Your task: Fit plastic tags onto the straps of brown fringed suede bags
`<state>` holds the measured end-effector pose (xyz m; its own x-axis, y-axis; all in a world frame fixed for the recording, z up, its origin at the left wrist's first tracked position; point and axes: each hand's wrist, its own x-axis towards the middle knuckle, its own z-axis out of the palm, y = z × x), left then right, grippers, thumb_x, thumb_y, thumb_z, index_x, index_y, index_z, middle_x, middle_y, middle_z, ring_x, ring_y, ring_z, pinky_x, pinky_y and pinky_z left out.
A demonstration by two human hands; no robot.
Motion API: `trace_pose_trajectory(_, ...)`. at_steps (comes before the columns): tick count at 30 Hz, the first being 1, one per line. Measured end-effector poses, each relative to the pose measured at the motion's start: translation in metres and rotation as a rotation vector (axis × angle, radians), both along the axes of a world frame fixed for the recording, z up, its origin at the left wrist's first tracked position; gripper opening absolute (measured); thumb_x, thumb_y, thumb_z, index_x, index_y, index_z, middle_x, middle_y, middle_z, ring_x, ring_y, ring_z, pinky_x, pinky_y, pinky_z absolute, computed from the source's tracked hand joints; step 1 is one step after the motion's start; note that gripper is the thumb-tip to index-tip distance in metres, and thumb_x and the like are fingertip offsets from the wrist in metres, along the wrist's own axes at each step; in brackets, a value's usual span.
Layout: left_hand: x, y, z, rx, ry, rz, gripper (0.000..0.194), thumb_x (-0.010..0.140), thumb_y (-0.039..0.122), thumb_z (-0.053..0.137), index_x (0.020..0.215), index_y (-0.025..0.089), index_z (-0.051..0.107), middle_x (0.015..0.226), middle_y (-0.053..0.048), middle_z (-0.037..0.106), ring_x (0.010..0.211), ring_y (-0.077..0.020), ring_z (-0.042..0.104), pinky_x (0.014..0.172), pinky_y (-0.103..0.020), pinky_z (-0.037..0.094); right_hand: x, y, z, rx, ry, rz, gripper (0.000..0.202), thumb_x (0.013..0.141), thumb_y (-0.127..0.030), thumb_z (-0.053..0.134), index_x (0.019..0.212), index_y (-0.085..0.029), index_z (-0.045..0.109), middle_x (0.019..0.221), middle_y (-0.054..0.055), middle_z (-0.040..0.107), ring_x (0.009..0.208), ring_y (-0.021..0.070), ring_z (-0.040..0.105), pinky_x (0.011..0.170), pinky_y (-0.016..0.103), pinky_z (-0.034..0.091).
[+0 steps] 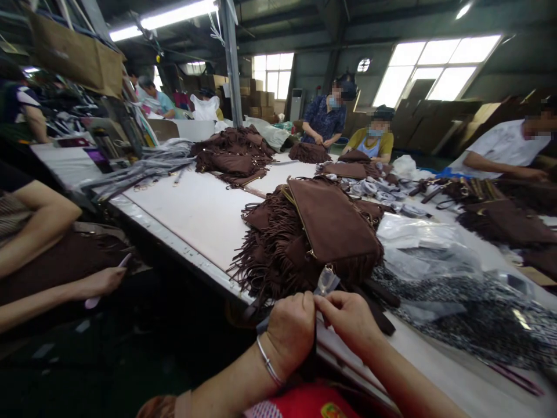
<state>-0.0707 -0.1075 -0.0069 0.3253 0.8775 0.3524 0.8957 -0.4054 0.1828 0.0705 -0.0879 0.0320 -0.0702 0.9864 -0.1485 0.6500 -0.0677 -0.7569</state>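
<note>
My left hand (290, 331), with a silver bangle at the wrist, is closed in a fist around a bag strap. The strap's end, in a clear plastic wrapping (327, 282) with a metal clasp at the top, sticks up between my hands. Thumb and fingers of my right hand (351, 319) pinch at the same strap, close against my left fist; the exact grip is partly hidden. Just beyond lies a brown bag (335, 223) with a gold zip, on top of a pile of brown fringed bags (274, 244).
The white table (187, 212) carries another brown bag heap (237, 151) and grey-wrapped straps (152, 159). Clear plastic bags (429, 244) and black-and-white speckled material (461, 313) lie at right. A person's hand (107, 283) at left holds a pale tool. Several co-workers sit or stand across the table.
</note>
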Motion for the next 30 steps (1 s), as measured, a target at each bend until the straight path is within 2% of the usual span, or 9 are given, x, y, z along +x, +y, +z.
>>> trace_pose_trajectory(7, -0.003, 0.000, -0.001, 0.099, 0.020, -0.097, 0.008, 0.088, 0.013, 0.048, 0.088, 0.019, 0.053, 0.075, -0.002, 0.058, 0.065, -0.0213, 0.054, 0.056, -0.034, 0.040, -0.001, 0.006, -0.007, 0.063, -0.190, -0.013, 0.040, 0.079, -0.045, 0.049, 0.048, -0.019, 0.047, 0.048, -0.002, 0.049, 0.052, 0.0132, 0.046, 0.053, 0.026, 0.029)
trace_pose_trajectory(12, -0.003, -0.001, -0.006, 0.152, 0.016, -0.126, 0.007, 0.087, 0.015, 0.051, 0.085, 0.020, 0.055, 0.073, -0.002, 0.057, 0.066, -0.0211, 0.053, 0.056, -0.034, 0.038, 0.001, 0.006, -0.013, 0.103, -0.214, -0.013, 0.030, 0.077, -0.035, 0.047, 0.052, -0.019, 0.049, 0.051, -0.001, 0.051, 0.055, 0.0139, 0.047, 0.055, 0.027, 0.030)
trace_pose_trajectory(15, -0.004, 0.000, -0.003, 0.165, -0.013, -0.104, 0.012, 0.088, 0.015, 0.049, 0.081, 0.021, 0.055, 0.071, -0.002, 0.057, 0.064, -0.0202, 0.052, 0.056, -0.034, 0.036, 0.006, -0.001, -0.009, 0.086, -0.086, 0.020, 0.035, 0.080, -0.041, 0.047, 0.054, -0.018, 0.054, 0.054, 0.000, 0.054, 0.056, 0.0146, 0.049, 0.056, 0.027, 0.033)
trace_pose_trajectory(17, -0.004, 0.000, 0.001, 0.129, -0.024, -0.092, 0.016, 0.090, 0.016, 0.047, 0.077, 0.021, 0.055, 0.069, -0.003, 0.057, 0.063, -0.0199, 0.052, 0.056, -0.034, 0.035, 0.009, -0.007, -0.006, 0.015, 0.061, 0.037, 0.034, 0.080, -0.042, 0.049, 0.058, -0.017, 0.059, 0.057, 0.000, 0.057, 0.054, 0.0136, 0.049, 0.054, 0.026, 0.035)
trace_pose_trajectory(21, -0.003, 0.000, 0.007, 0.029, -0.062, -0.097, 0.021, 0.091, 0.019, 0.042, 0.074, 0.021, 0.055, 0.069, -0.005, 0.059, 0.064, -0.0195, 0.055, 0.058, -0.033, 0.036, 0.012, -0.016, -0.002, -0.170, 0.324, -0.058, 0.025, 0.075, -0.037, 0.054, 0.070, -0.016, 0.067, 0.057, -0.002, 0.054, 0.044, 0.0096, 0.040, 0.044, 0.024, 0.029)
trace_pose_trajectory(23, 0.000, -0.001, 0.008, -0.016, -0.113, -0.093, 0.023, 0.092, 0.020, 0.041, 0.074, 0.020, 0.056, 0.070, -0.006, 0.060, 0.066, -0.0193, 0.056, 0.059, -0.032, 0.038, 0.013, -0.016, -0.002, -0.206, 0.409, -0.101, 0.023, 0.073, -0.035, 0.056, 0.073, -0.015, 0.067, 0.054, -0.003, 0.051, 0.043, 0.0084, 0.036, 0.043, 0.023, 0.025)
trace_pose_trajectory(26, 0.003, -0.002, 0.010, -0.123, -0.265, -0.105, 0.025, 0.093, 0.022, 0.040, 0.077, 0.019, 0.059, 0.074, -0.007, 0.063, 0.069, -0.0191, 0.058, 0.064, -0.031, 0.040, 0.014, -0.014, -0.004, -0.204, 0.493, -0.100, 0.021, 0.071, -0.033, 0.057, 0.068, -0.014, 0.065, 0.053, -0.004, 0.049, 0.044, 0.0076, 0.034, 0.044, 0.023, 0.024)
trace_pose_trajectory(30, 0.005, -0.003, 0.016, -0.308, -0.594, -0.163, 0.030, 0.095, 0.024, 0.037, 0.076, 0.018, 0.060, 0.075, -0.005, 0.063, 0.071, -0.0157, 0.056, 0.068, -0.028, 0.040, 0.016, -0.010, -0.002, -0.202, 0.539, -0.050, 0.020, 0.072, -0.032, 0.058, 0.069, -0.014, 0.065, 0.055, -0.004, 0.049, 0.047, 0.0076, 0.036, 0.046, 0.023, 0.026)
